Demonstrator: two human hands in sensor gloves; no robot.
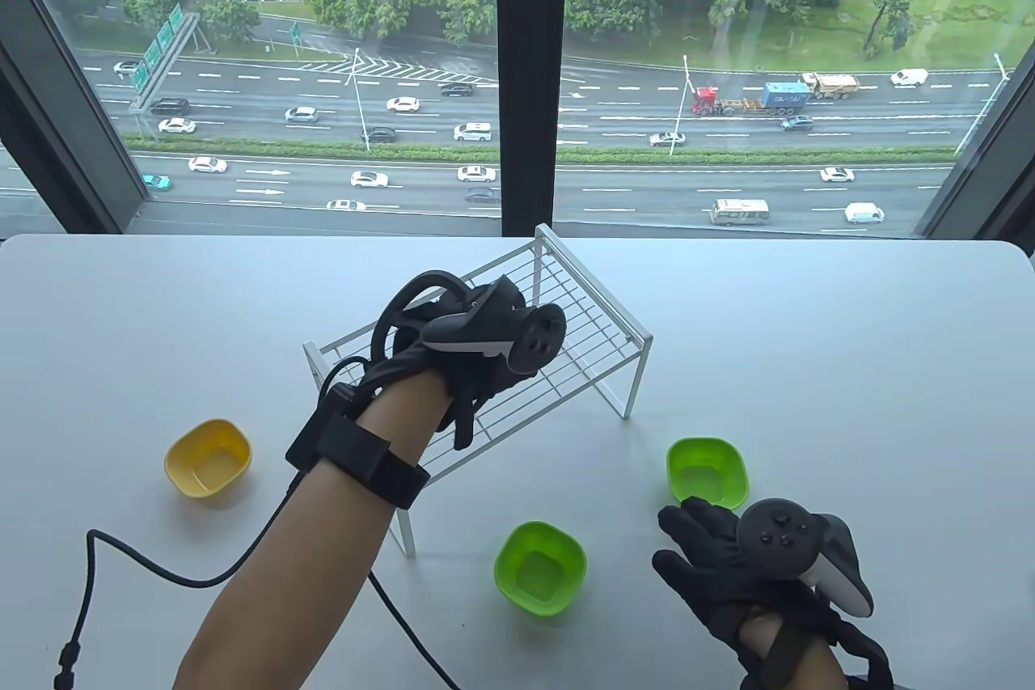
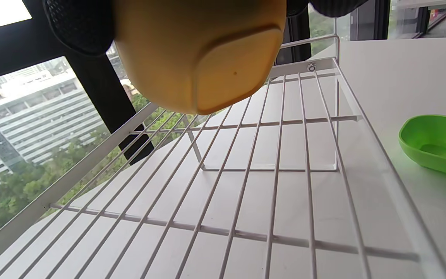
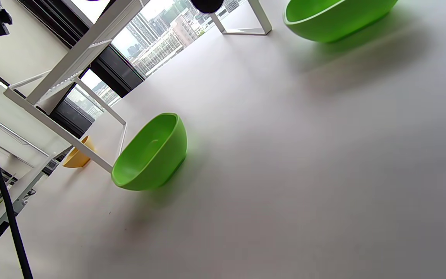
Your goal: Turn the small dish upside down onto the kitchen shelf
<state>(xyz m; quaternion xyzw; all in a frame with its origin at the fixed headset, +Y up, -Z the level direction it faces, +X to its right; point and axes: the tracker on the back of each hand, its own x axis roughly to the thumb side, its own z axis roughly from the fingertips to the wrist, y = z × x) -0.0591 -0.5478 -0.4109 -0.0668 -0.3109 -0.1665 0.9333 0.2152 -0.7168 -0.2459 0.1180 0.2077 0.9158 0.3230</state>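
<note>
In the left wrist view a small yellow dish [image 2: 199, 50] is held in my left hand's gloved fingers [image 2: 79, 27], its flat base turned toward the camera, just above the white wire kitchen shelf [image 2: 277, 162]. In the table view my left hand [image 1: 477, 383] hovers over the shelf [image 1: 598, 334] and hides that dish. My right hand [image 1: 703, 552] lies on the table with fingers spread and holds nothing, just in front of a green dish [image 1: 705, 471].
A second yellow dish [image 1: 208, 457] stands upright on the table left of the shelf. Another green dish [image 1: 540, 569] sits near the front, between my arms. A black cable [image 1: 105, 560] trails from my left wrist. The window lies behind the table's far edge.
</note>
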